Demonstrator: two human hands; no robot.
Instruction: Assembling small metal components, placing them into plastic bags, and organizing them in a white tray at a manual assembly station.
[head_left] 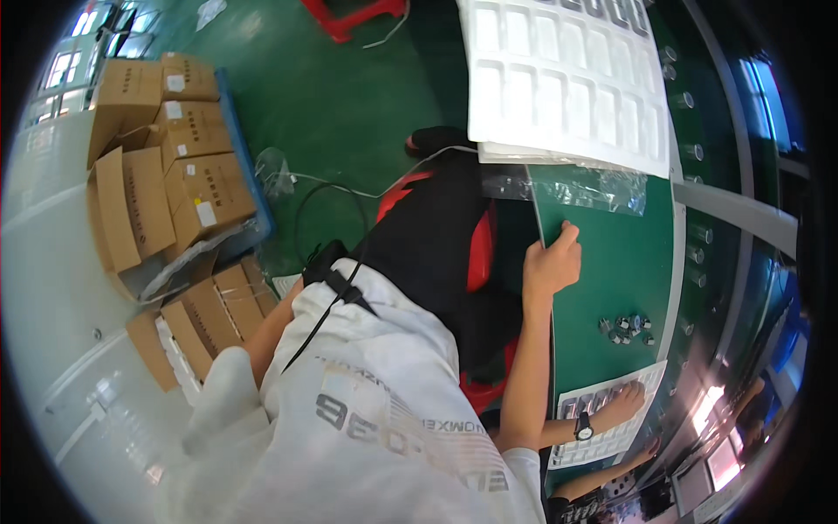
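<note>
My right hand [553, 264] is closed at the near edge of the green table [602, 279], its fingers curled; whether anything is inside them is hidden. Down by my left hip is my left hand [298, 289], mostly hidden by my shirt and a black item [325, 259] at my waist, so its fingers do not show. A black cable [316, 330] runs across my shirt. On the table beyond my right hand lies a cluster of small metallic parts [625, 329]. Clear plastic film [594, 188] lies ahead of that hand, next to a stack of white compartment trays [567, 96].
A co-worker's hand [621, 403] with a watch reaches over a white tray [602, 450] on the right; another person's arm [611, 473] is behind it. Cardboard boxes [205, 192] on a blue pallet [242, 144] stand left. A red stool [479, 253] is beneath me.
</note>
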